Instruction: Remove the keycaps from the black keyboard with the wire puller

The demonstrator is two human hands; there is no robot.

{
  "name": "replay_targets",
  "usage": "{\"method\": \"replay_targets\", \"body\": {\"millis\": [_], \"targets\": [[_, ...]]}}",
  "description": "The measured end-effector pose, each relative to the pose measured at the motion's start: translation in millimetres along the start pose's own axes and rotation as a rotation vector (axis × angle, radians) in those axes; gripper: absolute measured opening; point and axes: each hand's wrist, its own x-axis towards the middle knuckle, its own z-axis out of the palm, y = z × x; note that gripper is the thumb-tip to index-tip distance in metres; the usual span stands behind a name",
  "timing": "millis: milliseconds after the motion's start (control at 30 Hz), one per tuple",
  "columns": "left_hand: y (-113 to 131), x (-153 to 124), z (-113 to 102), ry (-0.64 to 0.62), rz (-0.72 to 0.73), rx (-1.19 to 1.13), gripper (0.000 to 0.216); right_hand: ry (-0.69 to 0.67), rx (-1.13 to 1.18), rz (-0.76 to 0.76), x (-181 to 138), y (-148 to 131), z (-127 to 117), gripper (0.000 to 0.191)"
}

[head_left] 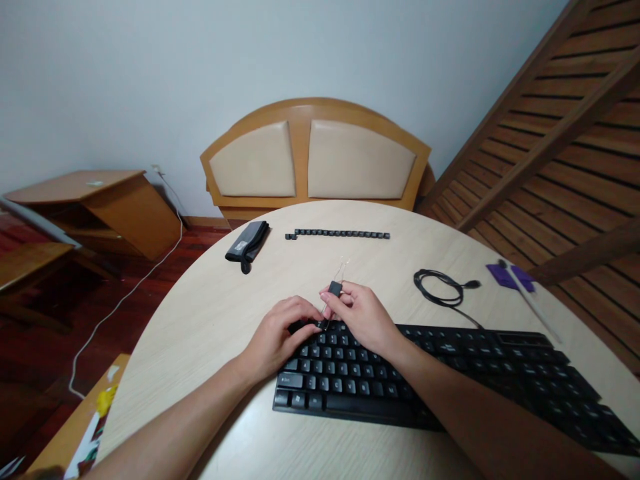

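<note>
A black keyboard (370, 405) lies at a slant near the front of the round table. My right hand (364, 312) is closed around the black handle of a wire keycap puller (335, 288). One pair of the puller's wire loops points up and away; the other reaches down to a small black keycap (324, 325) at the keyboard's upper left edge. On that keycap, the thumb and index finger of my left hand (280, 333) close from the left side. My hands and right forearm cover part of the upper key rows.
Several loose keycaps (345, 233) form a row at the table's (200, 347) far side. A dark folded pouch (249, 241) lies at left. To the right are a coiled cable (437, 288), a purple cloth (505, 277) and a pale stick-like tool (533, 303).
</note>
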Motion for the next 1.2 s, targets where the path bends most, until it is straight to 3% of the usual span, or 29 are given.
{"method": "replay_targets", "body": {"millis": [167,500,633,767,900,1200], "targets": [[-1,-1,1,0.041,0.007,0.01,0.008,0.01,0.001,-0.012,1,1,1,0.029],[-20,10,-10,0.239,-0.161,0.011,0.012,-0.018,-0.037,-0.019,1,5,2,0.023],[-33,28,-15,0.259,-0.208,0.02,0.027,-0.043,-0.049,-0.029,1,4,2,0.026],[-49,61,-27,0.194,-0.154,0.289,0.025,-0.039,-0.049,-0.027,0,3,3,0.024],[-67,96,-41,0.216,-0.056,0.645,0.026,-0.049,-0.045,-0.007,-1,2,5,0.022],[-109,146,-46,0.287,0.087,0.876,0.02,-0.063,-0.109,0.006,0,8,6,0.022]]}}
